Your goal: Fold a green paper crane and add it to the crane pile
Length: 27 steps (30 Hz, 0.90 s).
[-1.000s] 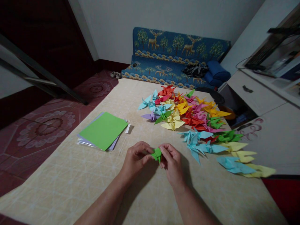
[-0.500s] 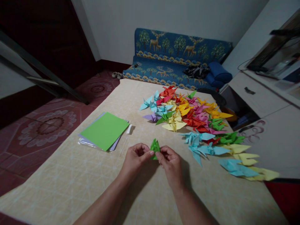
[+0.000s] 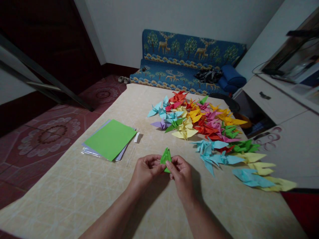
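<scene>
A small piece of folded green paper [image 3: 166, 156] is held upright between my two hands, above the near middle of the table. My left hand [image 3: 147, 168] pinches its left side between thumb and fingers. On the other side, my right hand [image 3: 181, 167] grips it, the thumb pressed on its front face. Fingertips cover part of the lower folds. To the right lie many folded paper cranes [image 3: 206, 122] in red, yellow, blue, green, pink and orange. Left of my hands rests a stack of square paper with a green sheet [image 3: 111, 139] on top.
A pale patterned cloth covers the table [image 3: 74, 199]. Beside the paper stack are a clear plastic sleeve [image 3: 92, 152] and a small white scrap [image 3: 136, 137]. Beyond stands a blue sofa [image 3: 159, 71]; a white cabinet [image 3: 281, 99] is at the right, a metal ladder [image 3: 45, 74] at the left.
The left thumb has slid lower along the green paper, and more of its front shows. The folded piece has shifted very slightly right. Cranes and paper stack stay put.
</scene>
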Each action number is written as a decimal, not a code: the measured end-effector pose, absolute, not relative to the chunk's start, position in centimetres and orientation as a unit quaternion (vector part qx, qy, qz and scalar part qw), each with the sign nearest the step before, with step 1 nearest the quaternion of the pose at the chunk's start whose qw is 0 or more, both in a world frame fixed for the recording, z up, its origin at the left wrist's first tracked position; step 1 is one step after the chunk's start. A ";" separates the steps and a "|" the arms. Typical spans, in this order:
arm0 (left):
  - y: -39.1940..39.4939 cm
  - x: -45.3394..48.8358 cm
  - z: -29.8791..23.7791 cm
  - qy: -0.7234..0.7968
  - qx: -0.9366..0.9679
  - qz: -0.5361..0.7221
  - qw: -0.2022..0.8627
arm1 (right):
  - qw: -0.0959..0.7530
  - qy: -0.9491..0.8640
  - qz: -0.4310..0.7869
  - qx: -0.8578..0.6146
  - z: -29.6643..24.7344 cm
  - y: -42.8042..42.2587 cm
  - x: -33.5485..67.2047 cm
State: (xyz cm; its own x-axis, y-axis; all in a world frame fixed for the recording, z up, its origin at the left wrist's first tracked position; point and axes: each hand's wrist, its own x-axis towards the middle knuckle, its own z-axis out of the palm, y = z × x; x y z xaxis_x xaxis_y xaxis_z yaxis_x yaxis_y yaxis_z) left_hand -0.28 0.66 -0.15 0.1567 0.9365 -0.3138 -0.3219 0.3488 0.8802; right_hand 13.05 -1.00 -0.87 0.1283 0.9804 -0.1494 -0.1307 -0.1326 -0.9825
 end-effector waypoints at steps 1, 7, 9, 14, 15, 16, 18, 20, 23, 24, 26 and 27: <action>0.6 -0.3 -0.1 0.455 0.337 0.459 0.684 | 0.526 -0.398 0.534 -0.529 -0.8 -1.0 13.0; 0.4 -0.2 0.0 0.442 0.341 0.437 0.706 | 0.536 -0.382 0.558 -0.505 -1.3 -1.0 13.0; 0.3 -0.1 0.0 0.437 0.337 0.430 0.714 | 0.548 -0.378 0.546 -0.509 -1.6 -1.0 13.0; 0.3 -0.1 0.1 0.444 0.327 0.439 0.710 | 0.552 -0.362 0.569 -0.491 -1.6 -1.0 13.0; 0.3 0.0 0.1 0.445 0.327 0.439 0.709 | 0.551 -0.358 0.576 -0.487 -1.5 -1.0 13.0; 0.4 0.0 0.1 0.444 0.328 0.438 0.709 | 0.551 -0.355 0.579 -0.485 -1.4 -1.0 13.0; 0.4 0.0 0.1 0.441 0.328 0.435 0.714 | 0.552 -0.355 0.575 -0.489 -1.4 -1.0 13.0; 0.4 0.1 0.1 0.436 0.324 0.435 0.718 | 0.553 -0.364 0.559 -0.499 -1.5 -1.1 13.0; 0.3 0.1 0.2 0.431 0.324 0.432 0.723 | 0.556 -0.380 0.522 -0.524 -1.8 -1.2 13.0; 0.3 0.2 0.2 0.429 0.325 0.431 0.725 | 0.555 -0.385 0.513 -0.529 -1.9 -1.2 13.0; 0.2 0.2 0.1 0.427 0.326 0.430 0.725 | 0.559 -0.393 0.499 -0.533 -2.0 -1.2 13.0; 0.1 0.2 0.1 0.426 0.327 0.430 0.726 | 0.561 -0.396 0.492 -0.535 -2.0 -1.2 13.0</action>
State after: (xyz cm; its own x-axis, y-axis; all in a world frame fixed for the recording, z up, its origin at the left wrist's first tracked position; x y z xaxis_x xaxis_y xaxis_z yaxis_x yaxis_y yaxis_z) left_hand 0.23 0.13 0.10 0.2675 0.9025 -0.3375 -0.3448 0.4168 0.8411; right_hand 12.95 -1.21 -1.96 0.2032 0.9757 -0.0821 -0.1286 -0.0565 -0.9901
